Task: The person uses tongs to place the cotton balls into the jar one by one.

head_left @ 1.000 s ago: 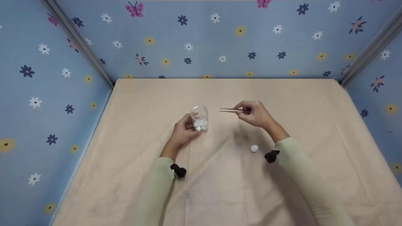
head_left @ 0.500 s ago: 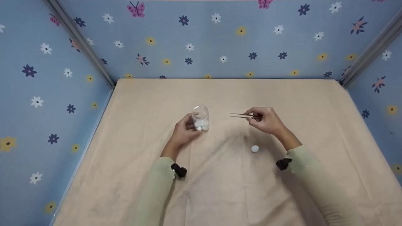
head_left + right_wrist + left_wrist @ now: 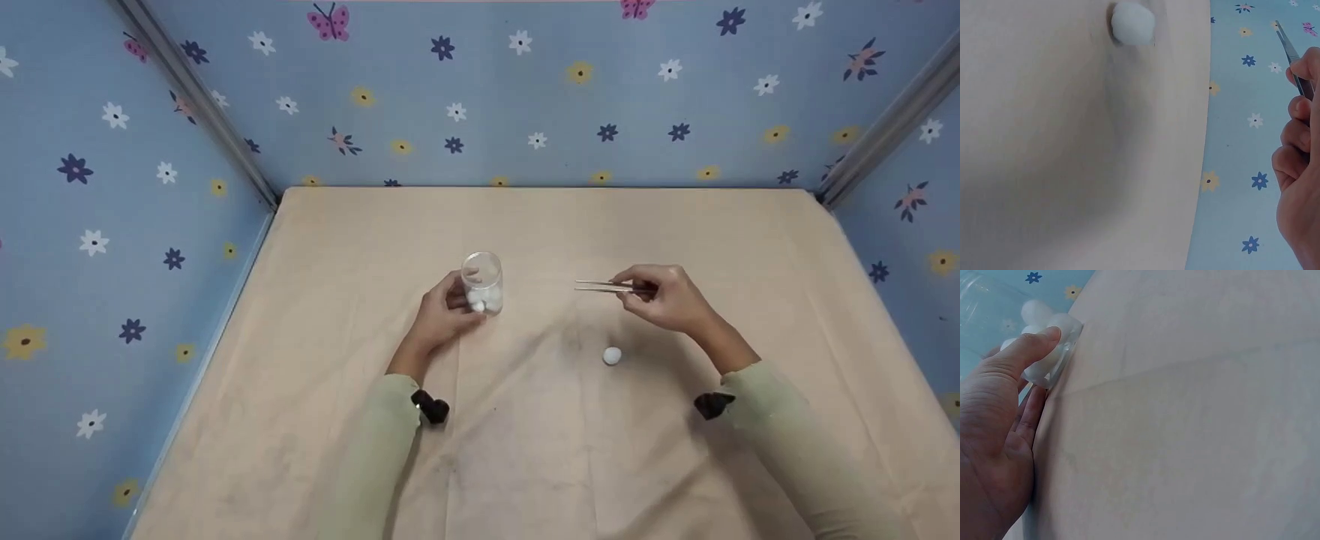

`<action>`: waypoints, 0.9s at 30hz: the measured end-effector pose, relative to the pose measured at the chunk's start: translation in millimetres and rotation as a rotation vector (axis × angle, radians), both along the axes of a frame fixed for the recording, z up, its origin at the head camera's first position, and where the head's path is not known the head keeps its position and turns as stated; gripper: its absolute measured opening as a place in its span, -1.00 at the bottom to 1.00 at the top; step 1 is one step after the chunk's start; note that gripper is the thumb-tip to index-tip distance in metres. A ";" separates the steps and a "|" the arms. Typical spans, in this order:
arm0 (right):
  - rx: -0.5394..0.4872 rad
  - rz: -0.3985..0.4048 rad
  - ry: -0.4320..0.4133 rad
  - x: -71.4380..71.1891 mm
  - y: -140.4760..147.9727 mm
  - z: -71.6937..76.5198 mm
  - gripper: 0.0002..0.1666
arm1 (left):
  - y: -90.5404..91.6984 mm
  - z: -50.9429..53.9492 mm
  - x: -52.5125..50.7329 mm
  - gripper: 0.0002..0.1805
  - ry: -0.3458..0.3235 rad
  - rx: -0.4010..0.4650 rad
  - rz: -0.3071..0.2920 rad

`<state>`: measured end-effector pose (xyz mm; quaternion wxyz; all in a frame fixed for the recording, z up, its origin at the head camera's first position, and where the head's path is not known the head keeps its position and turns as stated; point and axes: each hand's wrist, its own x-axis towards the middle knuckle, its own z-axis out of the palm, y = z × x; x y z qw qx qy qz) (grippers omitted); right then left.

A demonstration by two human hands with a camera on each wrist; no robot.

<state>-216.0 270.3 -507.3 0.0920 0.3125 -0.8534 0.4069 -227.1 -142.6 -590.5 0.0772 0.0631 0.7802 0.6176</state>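
Observation:
A clear jar (image 3: 482, 281) with several white cotton balls (image 3: 486, 299) in its lower part stands on the cloth, its top uncovered. My left hand (image 3: 441, 311) grips it from the left, the thumb pressed along its side in the left wrist view. My right hand (image 3: 664, 296) pinches metal tweezers (image 3: 600, 286) above the cloth, their tips pointing left toward the jar, slightly apart with nothing between them. One loose cotton ball (image 3: 612, 356) lies on the cloth below and left of the right hand; the right wrist view also has this cotton ball (image 3: 1133, 23).
A beige cloth (image 3: 360, 247) with creases covers the table. Blue flowered panels (image 3: 525, 90) rise behind and at both sides, joined by grey metal posts (image 3: 202, 97). Black wrist cameras (image 3: 430, 407) sit on both green sleeves.
My right hand has moved to the right and a little toward me with the tweezers. The left hand holds the jar in the same place, and the loose cotton ball lies still.

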 end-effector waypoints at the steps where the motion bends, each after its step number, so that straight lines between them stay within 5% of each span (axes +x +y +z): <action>1: -0.004 -0.006 0.001 1.2 2.3 0.3 -0.73 | 0.0 0.1 0.0 -0.12 -0.002 -0.002 0.001; 16: -0.045 -0.011 0.037 18.0 30.3 -1.4 -0.66 | 0.3 -0.7 -1.6 -0.13 -0.009 0.012 0.005; 27: 0.016 0.002 0.036 23.3 44.9 -9.1 -0.68 | -0.2 -0.2 -0.6 -0.11 -0.012 0.023 -0.002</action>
